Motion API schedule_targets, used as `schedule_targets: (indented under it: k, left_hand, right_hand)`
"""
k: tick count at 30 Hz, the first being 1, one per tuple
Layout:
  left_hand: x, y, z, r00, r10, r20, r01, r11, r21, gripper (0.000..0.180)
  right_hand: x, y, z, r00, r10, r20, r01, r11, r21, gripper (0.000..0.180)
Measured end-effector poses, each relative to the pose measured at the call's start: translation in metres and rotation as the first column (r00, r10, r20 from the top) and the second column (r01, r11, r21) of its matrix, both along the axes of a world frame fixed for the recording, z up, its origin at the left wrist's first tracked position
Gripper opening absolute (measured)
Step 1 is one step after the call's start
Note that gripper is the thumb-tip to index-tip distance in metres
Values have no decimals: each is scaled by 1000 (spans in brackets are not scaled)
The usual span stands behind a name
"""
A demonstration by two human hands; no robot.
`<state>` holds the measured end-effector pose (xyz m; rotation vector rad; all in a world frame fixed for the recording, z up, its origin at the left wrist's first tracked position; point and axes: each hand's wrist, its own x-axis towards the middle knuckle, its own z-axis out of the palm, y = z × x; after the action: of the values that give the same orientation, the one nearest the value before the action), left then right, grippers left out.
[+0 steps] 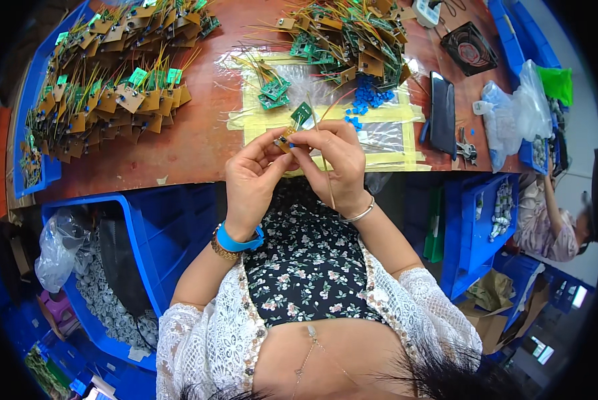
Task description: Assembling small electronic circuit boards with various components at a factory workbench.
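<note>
Above the table's near edge, both my hands are closed on one small circuit board assembly. It has a brown board [285, 141] between my fingertips, a green board [301, 115] sticking up behind, and thin wires trailing past my right hand. My left hand [253, 175] pinches the brown board from the left. The thumb and fingers of my right hand [335, 157] press on its right side. A speck of blue shows between the fingertips; they hide most of it. Just beyond lie a few loose green boards [273, 93] and a pile of small blue parts [372, 95].
Stacks of wired brown-and-green boards fill the far left [112, 100] and far middle [352, 40]. To the right are a dark phone [441, 113], keys [467, 150], a fan [469, 49] and plastic bags [502, 123]. Blue bins [139, 247] stand below the edge; another person [549, 220] sits right.
</note>
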<state>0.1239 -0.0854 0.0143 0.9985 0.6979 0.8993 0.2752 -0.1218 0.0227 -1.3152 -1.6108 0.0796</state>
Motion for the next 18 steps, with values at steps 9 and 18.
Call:
schedule_targets:
  k: [9,18]
  left_hand:
    - [-2,-3,-2,1000,-8,-6,8,1000,-30,37]
    - [-2,-4,-4,1000,-13,-1,13,1000,-20,37]
  right_hand:
    - [-4,-6,4,998,-57,-15,57,998,-37,28]
    - [-5,-4,5,998,-62,23,63,997,-34,27]
